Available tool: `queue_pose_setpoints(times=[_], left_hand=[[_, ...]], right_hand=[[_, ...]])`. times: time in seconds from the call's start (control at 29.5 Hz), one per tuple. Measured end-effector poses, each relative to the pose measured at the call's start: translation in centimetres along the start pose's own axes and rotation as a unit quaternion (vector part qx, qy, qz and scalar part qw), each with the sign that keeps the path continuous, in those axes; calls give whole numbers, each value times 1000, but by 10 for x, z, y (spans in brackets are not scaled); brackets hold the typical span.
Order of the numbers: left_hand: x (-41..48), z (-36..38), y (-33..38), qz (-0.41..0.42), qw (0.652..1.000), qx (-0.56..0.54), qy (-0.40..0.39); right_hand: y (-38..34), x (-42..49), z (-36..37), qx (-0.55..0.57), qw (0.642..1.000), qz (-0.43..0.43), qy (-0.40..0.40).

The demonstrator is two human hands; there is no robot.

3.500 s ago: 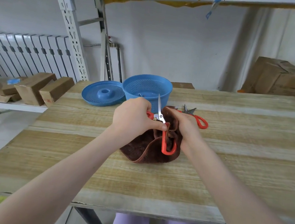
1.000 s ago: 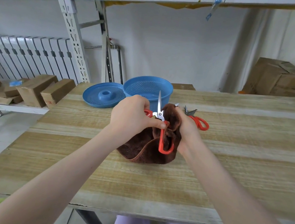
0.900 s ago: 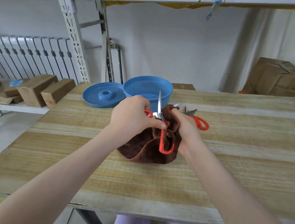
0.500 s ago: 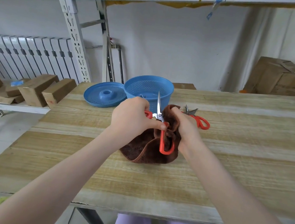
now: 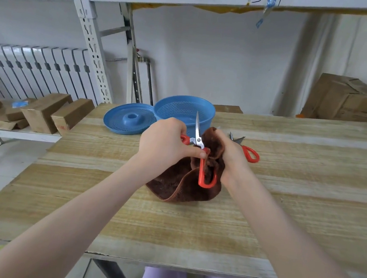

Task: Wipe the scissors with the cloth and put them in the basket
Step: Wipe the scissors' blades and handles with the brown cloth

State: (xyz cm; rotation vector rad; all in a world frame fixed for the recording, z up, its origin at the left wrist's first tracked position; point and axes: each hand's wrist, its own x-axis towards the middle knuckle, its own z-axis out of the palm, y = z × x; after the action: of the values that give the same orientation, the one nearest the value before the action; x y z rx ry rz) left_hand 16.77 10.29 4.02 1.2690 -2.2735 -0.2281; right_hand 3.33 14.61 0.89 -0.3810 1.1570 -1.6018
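Nearest the camera, the wooden table (image 5: 167,228) lay bare along its front edge. Beyond that, at the centre, the brown cloth (image 5: 179,184) hung in loose folds down to the tabletop, gathered in the right hand (image 5: 230,158), whose fingers were curled closed around a bunch of it. The left hand (image 5: 166,143) had its fingers closed on the red-handled scissors (image 5: 199,149), pinching near the pivot, with one red loop hanging down against the cloth and the blade pointing up toward twelve o'clock. The scissors were thus up off the table, between the two hands and touching the cloth.

By this showing the wiping was under way, not finished: the cloth was at the handle side, and the blade stood clear of it. Whether the blade had been wiped could not be told.

Just past the right hand, at about two o'clock, a second pair of red-handled scissors (image 5: 245,149) lay on the table, probably awaiting its turn. Farther off at twelve o'clock stood the blue basket (image 5: 184,110), with a blue perforated lid (image 5: 129,121) beside it at eleven o'clock. What the basket held could not be made out. The placing step remained.
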Motion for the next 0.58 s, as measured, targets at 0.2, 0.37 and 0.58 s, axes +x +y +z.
queue_pose_setpoints(times=[0.2, 0.37, 0.58], left_hand=[[0, -1, -2, -2, 1000, -10, -6], [1, -3, -3, 1, 1000, -10, -1], [0, -5, -2, 10, 1000, -10, 2]], right_hand=[[3, -7, -1, -63, 997, -12, -41], [-5, -1, 0, -17, 999, 6, -39], [-2, -4, -3, -89, 994, -30, -62]])
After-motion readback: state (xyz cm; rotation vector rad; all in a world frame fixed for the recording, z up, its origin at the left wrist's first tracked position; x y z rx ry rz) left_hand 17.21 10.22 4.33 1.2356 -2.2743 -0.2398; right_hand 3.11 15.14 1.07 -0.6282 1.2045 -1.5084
